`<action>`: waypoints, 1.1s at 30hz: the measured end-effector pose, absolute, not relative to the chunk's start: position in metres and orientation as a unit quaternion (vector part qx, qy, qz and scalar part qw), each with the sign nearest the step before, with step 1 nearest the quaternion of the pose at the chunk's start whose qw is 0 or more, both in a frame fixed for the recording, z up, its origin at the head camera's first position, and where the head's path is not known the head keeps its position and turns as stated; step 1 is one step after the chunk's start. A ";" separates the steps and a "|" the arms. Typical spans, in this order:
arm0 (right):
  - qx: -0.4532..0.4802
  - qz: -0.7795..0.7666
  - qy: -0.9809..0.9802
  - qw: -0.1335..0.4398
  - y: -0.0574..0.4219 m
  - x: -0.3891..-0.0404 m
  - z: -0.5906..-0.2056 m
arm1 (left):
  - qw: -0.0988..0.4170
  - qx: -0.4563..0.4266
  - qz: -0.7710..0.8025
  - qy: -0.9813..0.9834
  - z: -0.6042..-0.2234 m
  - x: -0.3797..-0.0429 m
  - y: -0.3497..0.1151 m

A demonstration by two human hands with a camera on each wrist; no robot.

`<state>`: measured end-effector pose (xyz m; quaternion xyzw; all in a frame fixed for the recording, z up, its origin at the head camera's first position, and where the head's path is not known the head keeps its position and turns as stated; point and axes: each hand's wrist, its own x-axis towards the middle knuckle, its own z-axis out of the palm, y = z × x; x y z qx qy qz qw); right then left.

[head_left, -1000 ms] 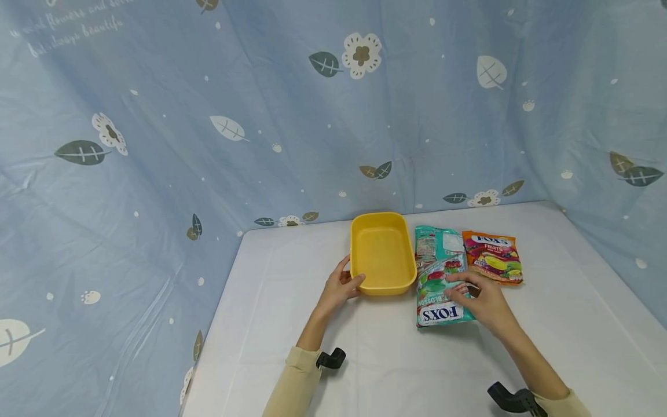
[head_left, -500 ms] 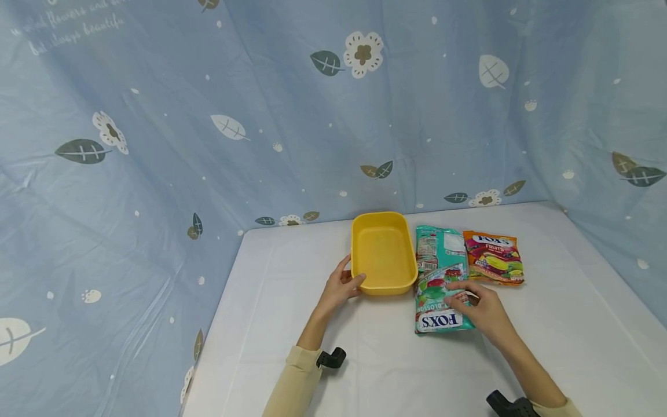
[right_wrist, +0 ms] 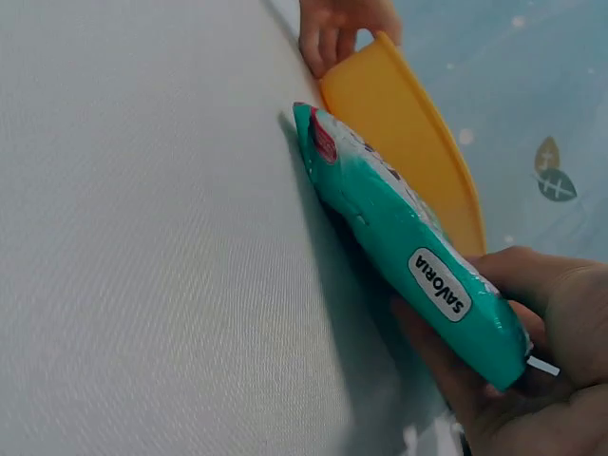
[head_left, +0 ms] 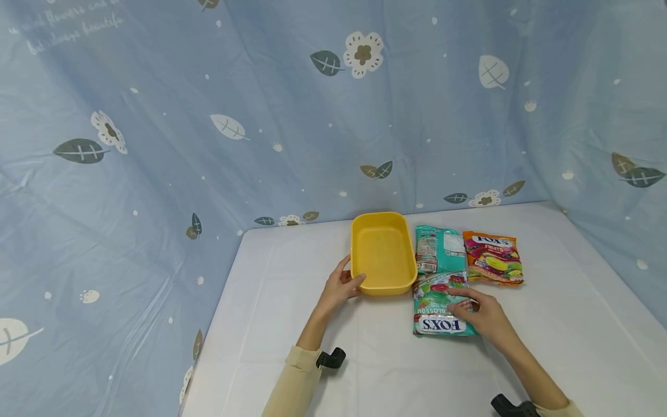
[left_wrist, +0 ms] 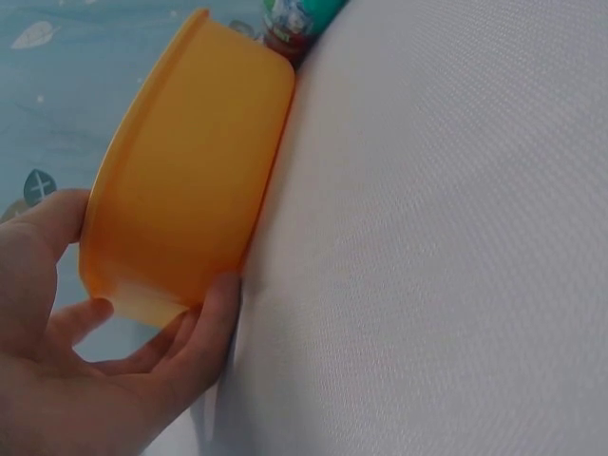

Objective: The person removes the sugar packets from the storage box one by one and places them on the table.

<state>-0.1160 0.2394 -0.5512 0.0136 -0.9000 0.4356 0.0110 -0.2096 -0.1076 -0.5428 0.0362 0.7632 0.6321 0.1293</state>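
My left hand [head_left: 340,288] holds the near left corner of a yellow plastic basin [head_left: 383,255]; the left wrist view has the thumb at the rim and fingers round the lower wall. My right hand [head_left: 484,313] grips the right edge of a teal FOX'S candy bag [head_left: 435,301], which lies face up with its lettering upside down. In the right wrist view that bag [right_wrist: 399,228] is tilted, one edge off the cloth, thumb above and fingers underneath. A second teal candy bag [head_left: 440,249] lies just behind it, back label up, its near end partly hidden.
An orange FOX'S fruits candy bag [head_left: 494,258] lies right of the teal bags. White cloth [head_left: 385,365] covers the table. A blue printed curtain [head_left: 312,116] hangs along the back and sides, close behind the basin.
My right hand has drawn the front teal bag slightly toward me and turned it straighter, uncovering more of the teal bag behind. The left hand and basin stay put.
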 end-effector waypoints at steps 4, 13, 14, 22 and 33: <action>0.018 0.424 -0.905 -0.001 0.240 -0.117 -0.554 | 0.129 0.034 0.632 0.763 -0.543 -0.209 -0.108; 0.037 0.402 -0.915 0.000 0.238 -0.114 -0.552 | 0.127 0.034 0.630 0.765 -0.546 -0.210 -0.108; 0.041 0.397 -0.917 0.003 0.238 -0.114 -0.553 | 0.126 0.034 0.631 0.765 -0.546 -0.210 -0.108; 0.060 0.326 -0.943 0.028 0.241 -0.111 -0.551 | 0.130 0.034 0.627 0.767 -0.544 -0.210 -0.108; 0.043 0.237 -0.968 0.069 0.237 -0.107 -0.549 | 0.131 0.035 0.633 0.762 -0.543 -0.208 -0.107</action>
